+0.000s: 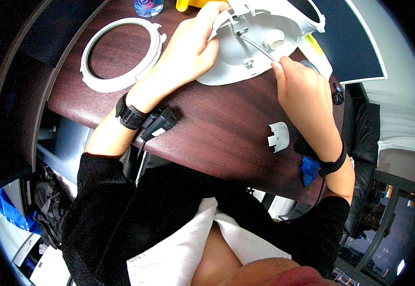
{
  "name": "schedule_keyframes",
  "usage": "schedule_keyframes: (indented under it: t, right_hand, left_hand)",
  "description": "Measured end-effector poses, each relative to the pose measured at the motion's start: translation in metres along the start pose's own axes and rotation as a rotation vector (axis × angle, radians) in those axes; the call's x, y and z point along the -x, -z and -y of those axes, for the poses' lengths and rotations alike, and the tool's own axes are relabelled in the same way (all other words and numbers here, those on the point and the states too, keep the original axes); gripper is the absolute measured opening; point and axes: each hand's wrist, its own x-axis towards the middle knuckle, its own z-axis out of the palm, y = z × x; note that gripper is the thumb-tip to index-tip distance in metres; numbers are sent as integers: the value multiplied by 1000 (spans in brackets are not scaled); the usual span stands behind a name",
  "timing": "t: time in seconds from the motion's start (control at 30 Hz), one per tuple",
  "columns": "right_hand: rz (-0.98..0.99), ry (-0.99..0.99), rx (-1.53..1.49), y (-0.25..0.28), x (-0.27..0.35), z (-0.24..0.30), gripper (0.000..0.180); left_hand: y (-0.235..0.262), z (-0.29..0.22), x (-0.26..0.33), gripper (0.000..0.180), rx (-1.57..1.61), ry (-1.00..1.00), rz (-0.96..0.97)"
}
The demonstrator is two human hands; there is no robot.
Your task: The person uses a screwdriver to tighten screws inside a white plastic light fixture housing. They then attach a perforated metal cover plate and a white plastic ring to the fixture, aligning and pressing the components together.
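Note:
A white, bowl-shaped plastic housing lies tilted at the far side of the table, its hollow inside facing me. My left hand grips its left rim, thumb pressed against the edge. My right hand is closed round a screwdriver, whose handle is mostly hidden by the fingers. Its thin metal shaft slants up and left, with the tip at a small metal fitting inside the housing. A round white socket-like boss rises from the inside, right of the shaft.
A white ring lies left on the brown table. A small curved white cover and a blue cloth-like piece are near my right forearm. A black device with a cable sits by my left wrist. A bottle stands at the back.

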Motion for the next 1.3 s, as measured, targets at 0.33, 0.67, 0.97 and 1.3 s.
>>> schedule_keyframes:
  t: [0.33, 0.67, 0.97, 1.3]
  right_hand:
    - [22, -140, -200, -19, 4, 7, 28]
    - [132, -197, -663, -31, 2, -6, 27]
    - [43, -155, -332, -7, 7, -23, 25]
    - [-42, -101, -185, -11, 5, -15, 27]
  left_hand:
    - [-1, 3, 2, 55, 22, 40, -9]
    - [1, -7, 3, 57, -60, 35, 4]
    - [-7, -3, 6, 61, -107, -56, -44]
    - [-18, 9, 7, 48, -152, -10, -158]
